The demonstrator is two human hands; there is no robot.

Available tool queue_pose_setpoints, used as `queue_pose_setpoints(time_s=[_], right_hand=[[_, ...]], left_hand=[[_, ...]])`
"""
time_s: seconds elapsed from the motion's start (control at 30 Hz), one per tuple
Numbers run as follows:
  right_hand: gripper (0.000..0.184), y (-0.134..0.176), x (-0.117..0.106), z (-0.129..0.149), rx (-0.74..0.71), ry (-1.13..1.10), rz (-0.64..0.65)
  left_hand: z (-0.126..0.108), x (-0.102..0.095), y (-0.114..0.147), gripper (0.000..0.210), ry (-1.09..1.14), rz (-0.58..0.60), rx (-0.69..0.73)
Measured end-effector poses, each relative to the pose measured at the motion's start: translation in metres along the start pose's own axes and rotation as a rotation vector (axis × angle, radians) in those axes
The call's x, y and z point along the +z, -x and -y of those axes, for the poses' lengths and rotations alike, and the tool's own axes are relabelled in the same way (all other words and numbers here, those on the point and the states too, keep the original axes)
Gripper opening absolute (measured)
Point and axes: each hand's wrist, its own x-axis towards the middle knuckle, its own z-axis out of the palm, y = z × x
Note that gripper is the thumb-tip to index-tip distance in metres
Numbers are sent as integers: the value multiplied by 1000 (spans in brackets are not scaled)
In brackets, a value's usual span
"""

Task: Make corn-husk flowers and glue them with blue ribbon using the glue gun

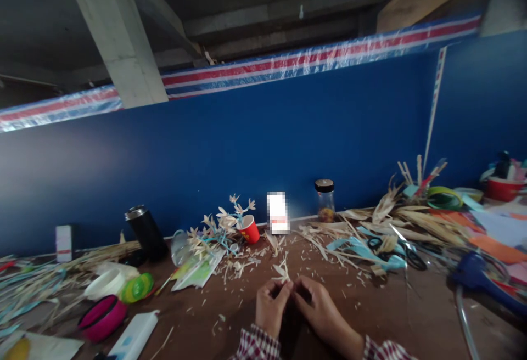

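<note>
Near the front middle of the table, my left hand (270, 304) pinches the base of a small pale flower of dried husk (282, 268) between thumb and finger. Its thin petals point up and away from me. My right hand (320, 309) is beside it, fingertips pressed together and meeting the left fingertips at the flower's base; whatever they hold is hidden. Beyond the hands, a red paper cup (249, 230) stands with finished husk flowers (224, 220) on blue stems beside it. Pale husk scraps (275, 242) lie scattered around.
A glass jar (325, 202) with a black lid stands by the blue partition (296, 135). To the right are scissors (405, 250), dried husks (428, 223) and a blue glue gun (486, 280). At left are a black flask (145, 231) and a pink bowl (102, 319).
</note>
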Motion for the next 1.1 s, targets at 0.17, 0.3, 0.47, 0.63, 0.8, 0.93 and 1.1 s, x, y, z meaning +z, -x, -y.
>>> queue_pose_setpoints(time_s=[0.17,0.3,0.47,0.63,0.8,0.93,1.1], right_hand=[[14,1,1,5,7,-8,-6],[11,2,-1,10,5,-79,-5],[16,1,-3,7,6,-85,-56],[18,-1,-4,5,16,-45,-101],[19,-1,-2,3,16,-60,-89],[20,-1,-1,0,16,-47,-94],[22,-1,-1,1,39,-40,-98]], left_hand=[[-1,0,0,31,-13,-24,-20],[5,-2,-4,30,4,-52,-11],[8,-3,-5,30,19,-31,-8],[6,-2,-3,30,3,-32,-25],[7,0,-1,27,-21,27,20],[7,1,1,25,-62,43,62],[4,2,4,25,-51,24,46]])
